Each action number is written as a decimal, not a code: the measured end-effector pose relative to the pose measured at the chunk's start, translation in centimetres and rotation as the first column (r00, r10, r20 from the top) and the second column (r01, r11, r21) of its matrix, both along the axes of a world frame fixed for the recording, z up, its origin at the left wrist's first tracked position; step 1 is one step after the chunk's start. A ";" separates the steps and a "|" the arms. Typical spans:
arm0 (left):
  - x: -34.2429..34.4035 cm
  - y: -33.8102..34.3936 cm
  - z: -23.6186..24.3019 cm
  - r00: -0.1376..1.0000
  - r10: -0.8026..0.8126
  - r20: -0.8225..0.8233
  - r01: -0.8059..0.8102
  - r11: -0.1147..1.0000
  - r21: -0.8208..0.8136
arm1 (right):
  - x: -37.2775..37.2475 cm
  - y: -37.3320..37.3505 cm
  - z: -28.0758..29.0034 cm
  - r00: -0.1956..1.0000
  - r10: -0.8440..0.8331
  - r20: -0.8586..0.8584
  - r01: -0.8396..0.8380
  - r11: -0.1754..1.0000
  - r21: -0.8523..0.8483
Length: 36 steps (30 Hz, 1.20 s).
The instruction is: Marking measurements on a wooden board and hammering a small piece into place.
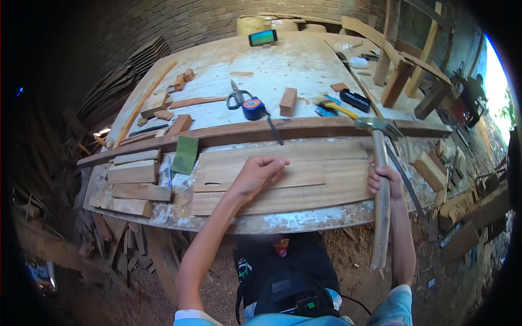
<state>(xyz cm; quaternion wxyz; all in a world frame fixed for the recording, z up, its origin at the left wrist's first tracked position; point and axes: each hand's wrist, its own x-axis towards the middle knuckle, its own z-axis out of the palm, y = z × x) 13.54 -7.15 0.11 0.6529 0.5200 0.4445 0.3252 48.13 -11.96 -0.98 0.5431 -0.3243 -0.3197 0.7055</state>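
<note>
Pale wooden boards (348, 176) lie near the front edge of the workbench, a narrower one with a small slot at its left end. Over the boards, my left hand (255, 176) is closed in a pinch; whatever its fingertips hold is too small to make out. My right hand (385, 180) grips the wooden handle of a hammer (381, 217) at the boards' right end. The hammer's metal head points away from me, and its handle end hangs past the bench edge. Behind the boards a long dark wooden bar (234, 134) runs across the bench.
Short wood offcuts (133, 173) and a green sheet (185, 156) sit at left. Beyond the bar are scissors (236, 99), a blue tape measure (253, 110), a wood block (289, 102) and a propped phone (263, 37). A wooden frame (399, 81) stands at far right.
</note>
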 end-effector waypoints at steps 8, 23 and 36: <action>4.4 1.1 0.5 0.908 -0.201 -0.367 0.378 0.770 0.514 | -3.2 0.2 2.7 0.816 0.110 0.567 -0.100 0.994 -0.049; 6.0 0.5 -0.1 0.897 0.037 -0.441 0.246 0.786 0.566 | -3.6 0.7 2.3 0.808 0.110 0.578 -0.098 0.994 -0.053; 5.9 0.0 -0.8 0.916 0.134 -0.377 0.181 0.701 0.690 | -4.3 -3.2 2.8 0.740 -0.127 0.660 -0.047 0.970 0.239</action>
